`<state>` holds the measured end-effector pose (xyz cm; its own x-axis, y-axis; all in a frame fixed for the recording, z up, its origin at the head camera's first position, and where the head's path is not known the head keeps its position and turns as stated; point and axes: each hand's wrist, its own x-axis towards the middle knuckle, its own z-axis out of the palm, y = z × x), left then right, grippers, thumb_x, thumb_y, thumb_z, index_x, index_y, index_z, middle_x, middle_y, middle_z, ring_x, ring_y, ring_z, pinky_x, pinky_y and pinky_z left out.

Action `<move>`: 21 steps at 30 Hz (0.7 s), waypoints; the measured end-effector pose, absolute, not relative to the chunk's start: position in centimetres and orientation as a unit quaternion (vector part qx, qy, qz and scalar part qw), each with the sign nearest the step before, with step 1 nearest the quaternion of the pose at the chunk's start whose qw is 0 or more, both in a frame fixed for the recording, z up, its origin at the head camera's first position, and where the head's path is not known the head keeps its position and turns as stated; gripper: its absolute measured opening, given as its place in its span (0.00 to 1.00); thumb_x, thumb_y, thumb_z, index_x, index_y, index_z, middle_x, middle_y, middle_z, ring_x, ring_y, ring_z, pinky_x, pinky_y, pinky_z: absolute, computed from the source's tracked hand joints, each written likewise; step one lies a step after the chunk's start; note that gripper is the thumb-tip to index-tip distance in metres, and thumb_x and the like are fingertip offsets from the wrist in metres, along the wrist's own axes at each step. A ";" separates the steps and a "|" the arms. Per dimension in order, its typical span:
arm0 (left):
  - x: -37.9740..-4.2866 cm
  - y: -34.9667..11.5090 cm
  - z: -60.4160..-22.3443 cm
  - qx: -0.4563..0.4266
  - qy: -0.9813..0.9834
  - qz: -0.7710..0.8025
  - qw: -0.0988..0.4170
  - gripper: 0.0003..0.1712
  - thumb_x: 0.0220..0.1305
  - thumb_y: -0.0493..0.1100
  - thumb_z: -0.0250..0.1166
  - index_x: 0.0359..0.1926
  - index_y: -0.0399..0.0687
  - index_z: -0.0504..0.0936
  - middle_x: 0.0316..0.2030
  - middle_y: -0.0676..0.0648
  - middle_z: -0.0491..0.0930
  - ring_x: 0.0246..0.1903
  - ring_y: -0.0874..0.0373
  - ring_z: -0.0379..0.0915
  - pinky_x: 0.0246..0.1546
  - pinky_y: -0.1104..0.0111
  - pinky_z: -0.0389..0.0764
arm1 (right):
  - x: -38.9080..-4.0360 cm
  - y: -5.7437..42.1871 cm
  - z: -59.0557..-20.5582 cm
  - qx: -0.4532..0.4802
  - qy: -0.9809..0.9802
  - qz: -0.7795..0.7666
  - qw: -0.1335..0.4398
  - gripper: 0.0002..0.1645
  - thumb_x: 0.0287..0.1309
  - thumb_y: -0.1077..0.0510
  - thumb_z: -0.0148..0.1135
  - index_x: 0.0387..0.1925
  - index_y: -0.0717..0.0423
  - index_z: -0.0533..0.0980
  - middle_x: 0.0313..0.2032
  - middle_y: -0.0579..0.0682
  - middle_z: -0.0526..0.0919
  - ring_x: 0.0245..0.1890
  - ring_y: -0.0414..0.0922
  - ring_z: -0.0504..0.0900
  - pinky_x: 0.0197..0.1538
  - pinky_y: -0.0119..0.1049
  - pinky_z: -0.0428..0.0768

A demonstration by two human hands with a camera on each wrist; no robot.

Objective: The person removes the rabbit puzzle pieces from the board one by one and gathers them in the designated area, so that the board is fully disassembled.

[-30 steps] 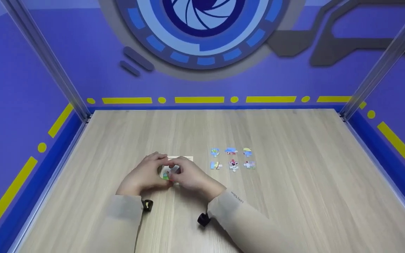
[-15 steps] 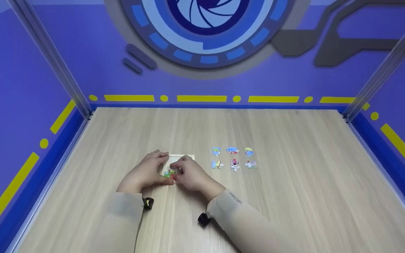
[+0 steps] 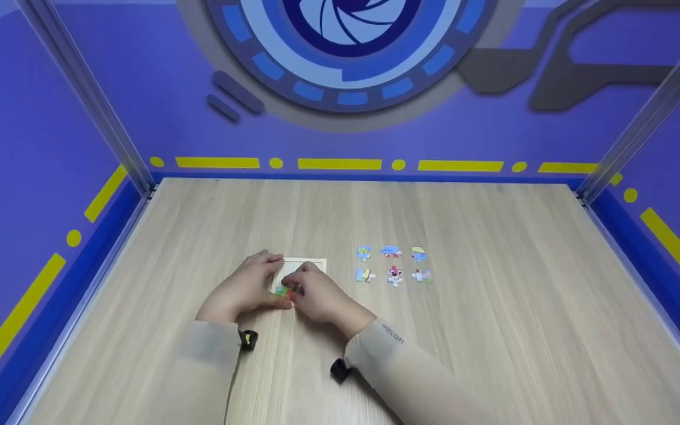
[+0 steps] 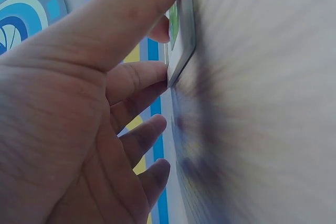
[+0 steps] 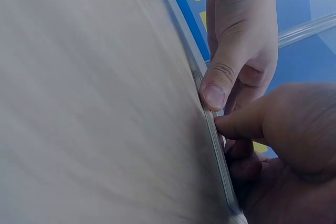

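A small shallow puzzle tray (image 3: 310,260) with a pale rim lies on the table, partly covered by both hands. My left hand (image 3: 242,288) grips its left side, thumb at the near edge and fingers at the left and far edges. In the left wrist view, the thumb and a finger touch the tray's side (image 4: 182,51). Inside the tray's near left corner, green and red puzzle pieces (image 3: 281,291) show. My right hand (image 3: 321,297) bends over them, thumb and curled fingers pinching a puzzle piece that is mostly hidden. The right wrist view shows that thumb at the tray's edge (image 5: 220,166).
Several loose puzzle pieces (image 3: 394,275) lie in two rows on the wooden table (image 3: 493,307), right of the tray. Purple panels (image 3: 340,141) close off the back and sides. Each sleeve carries a black wrist device (image 3: 248,340).
The right hand's fingers have lowered toward the tray's near part and uncovered more of its bare far part. The left hand keeps its place on the tray. The head view has shifted slightly.
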<state>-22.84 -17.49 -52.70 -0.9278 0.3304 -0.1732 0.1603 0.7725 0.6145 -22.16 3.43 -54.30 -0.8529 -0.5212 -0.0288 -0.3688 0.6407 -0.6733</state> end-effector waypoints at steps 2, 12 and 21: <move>-22.8 -17.5 -52.7 0.134 0.931 0.311 0.137 0.63 0.55 0.55 0.90 0.84 0.37 0.70 0.88 0.41 0.65 0.92 0.34 0.45 0.91 0.36 0.55 | -22.1 3.4 -54.3 -0.242 0.899 -0.345 0.116 0.17 0.79 0.62 0.66 0.64 0.57 0.87 0.59 0.54 0.84 0.53 0.44 0.82 0.64 0.42 0.86; -22.9 -17.5 -52.7 0.138 0.930 0.311 0.138 0.62 0.56 0.54 0.90 0.84 0.35 0.70 0.87 0.40 0.65 0.92 0.33 0.45 0.91 0.37 0.55 | -22.3 3.2 -54.6 -0.234 0.896 -0.358 0.119 0.17 0.79 0.64 0.64 0.64 0.56 0.83 0.59 0.54 0.85 0.57 0.47 0.86 0.66 0.45 0.87; -23.0 -17.5 -52.9 0.140 0.932 0.309 0.130 0.62 0.54 0.55 0.91 0.83 0.35 0.71 0.87 0.39 0.66 0.91 0.32 0.45 0.91 0.36 0.55 | -22.4 3.4 -55.0 -0.236 0.883 -0.390 0.113 0.17 0.76 0.65 0.68 0.62 0.52 0.83 0.58 0.51 0.88 0.53 0.43 0.85 0.63 0.42 0.86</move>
<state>-22.97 -17.54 -52.90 -0.9271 0.3409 -0.1558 0.1801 0.7697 0.6125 -22.39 3.44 -54.98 -0.8628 -0.5053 -0.0143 -0.3298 0.5842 -0.7416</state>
